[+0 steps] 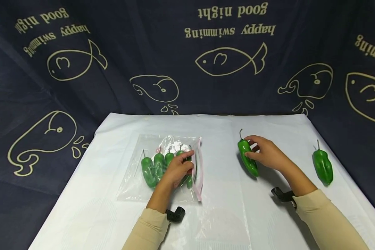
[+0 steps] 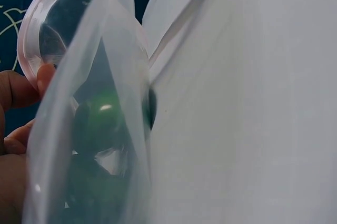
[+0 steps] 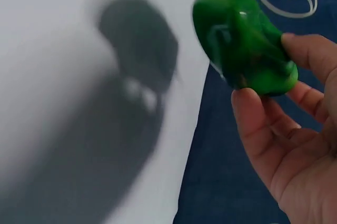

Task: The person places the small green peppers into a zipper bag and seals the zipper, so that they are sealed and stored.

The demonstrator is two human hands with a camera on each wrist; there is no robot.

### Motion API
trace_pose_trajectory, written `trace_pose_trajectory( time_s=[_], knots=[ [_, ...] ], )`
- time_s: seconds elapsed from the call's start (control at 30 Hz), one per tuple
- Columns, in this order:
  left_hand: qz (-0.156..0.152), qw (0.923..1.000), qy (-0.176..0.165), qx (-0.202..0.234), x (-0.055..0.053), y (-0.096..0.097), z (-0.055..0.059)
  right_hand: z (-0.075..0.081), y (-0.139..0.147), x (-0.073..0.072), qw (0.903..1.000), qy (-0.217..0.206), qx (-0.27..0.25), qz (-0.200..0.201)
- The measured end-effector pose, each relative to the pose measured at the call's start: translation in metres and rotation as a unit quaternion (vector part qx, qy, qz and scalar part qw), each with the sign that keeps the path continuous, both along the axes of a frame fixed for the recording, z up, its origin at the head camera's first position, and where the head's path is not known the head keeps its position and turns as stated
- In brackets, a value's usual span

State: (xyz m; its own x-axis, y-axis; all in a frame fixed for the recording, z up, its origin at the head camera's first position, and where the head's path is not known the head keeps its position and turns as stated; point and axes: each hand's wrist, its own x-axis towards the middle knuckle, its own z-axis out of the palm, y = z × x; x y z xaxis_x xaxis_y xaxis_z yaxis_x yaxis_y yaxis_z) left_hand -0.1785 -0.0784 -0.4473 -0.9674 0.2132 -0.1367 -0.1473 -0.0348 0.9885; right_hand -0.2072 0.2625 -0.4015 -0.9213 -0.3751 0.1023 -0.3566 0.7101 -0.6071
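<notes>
A clear zip-lock bag (image 1: 128, 187) with a pink zip edge lies on the white table, its mouth facing right. Several green peppers (image 1: 148, 172) are inside, stems pointing away. My left hand (image 1: 176, 170) is over the bag's right part, fingers gripping the plastic by the pink edge; in the left wrist view, fingertips (image 2: 45, 79) hold that curved rim. To the right, my right hand (image 1: 265, 152) holds a green pepper (image 1: 248, 159) between thumb and fingers, its stem pointing away. The right wrist view shows this glossy pepper (image 3: 237, 40) raised, its shadow falling on the cloth.
Another green pepper (image 1: 323, 166) lies near the table's right edge. The table (image 1: 90, 215) wears a white cloth. Behind it hangs a dark blue curtain (image 1: 162, 45) with fish and whale drawings.
</notes>
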Motion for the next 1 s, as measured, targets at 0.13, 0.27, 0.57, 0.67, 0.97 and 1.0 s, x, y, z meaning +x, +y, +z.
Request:
trace_pose_trajectory(
  time_s=[0.13,0.27,0.57,0.67,0.97,1.0],
  knots=[
    [0.009,1.0000,-0.001,0.002,0.001,0.001,0.000,-0.001,-0.018,0.000,0.9992,-0.024,-0.031,0.004],
    [0.009,1.0000,0.000,0.000,0.003,0.001,0.000,-0.002,-0.035,0.000,0.9979,-0.039,-0.052,-0.007],
    [0.011,0.9999,-0.001,0.007,0.003,0.001,0.002,-0.005,-0.065,-0.001,0.9939,-0.050,-0.098,-0.011],
    [0.009,0.9999,-0.002,0.007,0.003,0.001,0.001,-0.008,-0.075,0.000,0.9924,-0.053,-0.111,-0.008],
    [0.017,0.9998,-0.009,0.007,0.002,0.001,-0.001,-0.013,-0.106,0.000,0.9915,-0.058,-0.116,0.007],
    [0.016,0.9998,-0.008,0.007,0.002,0.001,0.000,-0.013,-0.109,-0.001,0.9915,-0.059,-0.115,0.007]
  ],
)
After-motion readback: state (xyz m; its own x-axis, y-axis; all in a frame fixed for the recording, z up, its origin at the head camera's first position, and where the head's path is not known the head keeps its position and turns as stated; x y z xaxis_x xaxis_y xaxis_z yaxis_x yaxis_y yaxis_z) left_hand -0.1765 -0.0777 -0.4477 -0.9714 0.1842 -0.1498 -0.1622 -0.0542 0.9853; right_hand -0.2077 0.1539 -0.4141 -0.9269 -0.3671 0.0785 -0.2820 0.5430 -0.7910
